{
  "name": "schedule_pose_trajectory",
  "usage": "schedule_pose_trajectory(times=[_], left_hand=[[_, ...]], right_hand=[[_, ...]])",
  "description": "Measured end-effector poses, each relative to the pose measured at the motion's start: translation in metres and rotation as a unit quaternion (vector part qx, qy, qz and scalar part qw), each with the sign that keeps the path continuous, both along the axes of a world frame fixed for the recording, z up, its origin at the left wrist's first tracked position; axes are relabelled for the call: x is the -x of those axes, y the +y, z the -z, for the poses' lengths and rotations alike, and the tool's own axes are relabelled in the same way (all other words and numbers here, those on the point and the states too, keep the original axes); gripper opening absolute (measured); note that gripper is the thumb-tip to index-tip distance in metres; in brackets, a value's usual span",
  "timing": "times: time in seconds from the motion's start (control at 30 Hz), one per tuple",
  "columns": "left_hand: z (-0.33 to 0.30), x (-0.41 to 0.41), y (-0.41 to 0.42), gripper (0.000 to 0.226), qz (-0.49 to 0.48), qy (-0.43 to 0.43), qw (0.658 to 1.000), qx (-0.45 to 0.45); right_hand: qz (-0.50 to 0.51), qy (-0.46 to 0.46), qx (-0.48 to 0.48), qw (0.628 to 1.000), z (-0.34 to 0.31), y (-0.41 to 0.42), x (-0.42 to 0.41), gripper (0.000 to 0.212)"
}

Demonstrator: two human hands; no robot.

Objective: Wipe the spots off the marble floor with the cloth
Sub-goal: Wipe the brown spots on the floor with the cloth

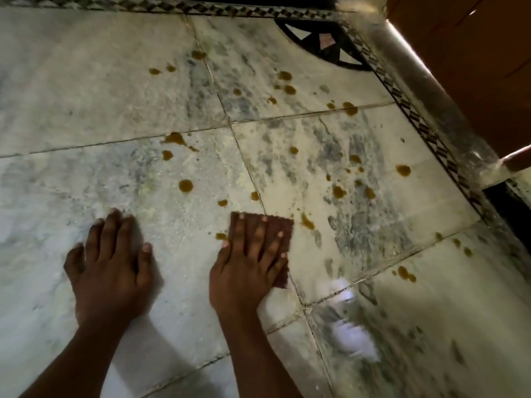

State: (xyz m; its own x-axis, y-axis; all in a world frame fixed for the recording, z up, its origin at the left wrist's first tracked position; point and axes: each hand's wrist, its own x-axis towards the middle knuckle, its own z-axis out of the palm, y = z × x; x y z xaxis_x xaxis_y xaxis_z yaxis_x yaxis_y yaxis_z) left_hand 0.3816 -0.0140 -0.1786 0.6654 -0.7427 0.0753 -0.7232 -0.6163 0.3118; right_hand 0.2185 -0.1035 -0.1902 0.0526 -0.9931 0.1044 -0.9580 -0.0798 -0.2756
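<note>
- Reddish-brown and ribbed, the cloth (283, 225) lies flat on the marble floor (100, 96) under our right hand (250, 271); its long axis runs from the heel of that hand out past the fingertips, pointing away from us and a little to the left.
- Our right hand is spread flat, palm down on the cloth, fingers extended and slightly fanned; it presses rather than clasps, nothing pinched between thumb and fingers.
- The cloth's far corner and right edge show beyond the fingers; its near edge peeps out beside the little finger.
- Our left hand (110, 265) is likewise open and flat, palm on bare marble, well to the left of the cloth, holding nothing.
- Brown spots (185, 185) scatter ahead of and to the right of the right hand; one small spot touches the cloth's left edge by the thumb, another sits just beside its right corner.
</note>
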Motion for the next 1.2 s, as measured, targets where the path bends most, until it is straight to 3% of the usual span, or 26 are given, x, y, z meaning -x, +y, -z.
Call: schedule_pose_trajectory(times=[0.07,0.13,0.23,0.33,0.4,0.53,0.6,0.67,0.8,0.87,0.97,1.03,1.2], left_hand=[[-0.002,0.001,0.001,0.067,-0.005,0.004,1.000,-0.001],[-0.004,0.001,-0.002,0.067,-0.007,0.010,1.000,-0.005],[-0.004,0.001,0.000,0.068,-0.008,0.010,0.999,-0.030],[-0.004,0.001,-0.001,0.070,0.000,0.010,0.999,-0.043],[-0.007,-0.002,-0.001,0.070,-0.007,0.006,0.999,-0.048],[-0.003,0.000,-0.002,0.071,0.006,-0.021,0.998,-0.064],[-0.005,-0.002,-0.003,0.071,0.006,-0.032,0.998,-0.062],[-0.005,0.001,-0.002,0.072,0.002,-0.026,0.998,-0.058],[-0.006,0.002,-0.005,0.074,0.003,-0.002,0.998,-0.059],[-0.007,0.004,-0.005,0.074,-0.003,0.022,0.998,-0.051],[-0.013,-0.002,-0.005,0.074,0.015,0.046,0.997,-0.061],[-0.014,-0.003,-0.005,0.073,0.028,0.060,0.995,-0.071],[-0.017,-0.020,-0.009,0.058,0.037,0.047,0.998,-0.016]], right_hand=[[-0.115,0.028,-0.012,0.993,-0.008,0.030,0.017,0.061],[-0.141,0.034,-0.035,0.989,-0.014,0.041,0.045,0.061],[-0.022,0.028,-0.059,0.998,-0.011,0.016,0.059,0.062],[0.111,0.016,-0.054,0.992,-0.004,-0.019,0.020,0.061],[0.117,0.016,-0.061,0.991,-0.008,-0.023,-0.015,0.061],[-0.078,0.036,-0.063,0.994,-0.018,0.030,-0.016,0.062],[-0.097,0.026,-0.057,0.993,-0.029,0.067,0.010,0.060],[-0.014,0.029,-0.053,0.998,-0.028,0.076,0.030,0.059],[0.222,-0.028,-0.064,0.972,-0.009,-0.010,-0.016,0.062],[0.179,-0.010,-0.085,0.980,-0.007,-0.031,-0.048,0.063],[0.003,0.027,-0.062,0.998,-0.012,0.016,-0.055,0.059],[-0.051,0.030,-0.071,0.996,-0.018,0.049,-0.034,0.057],[0.065,0.033,-0.055,0.996,-0.014,0.041,-0.042,0.055]])
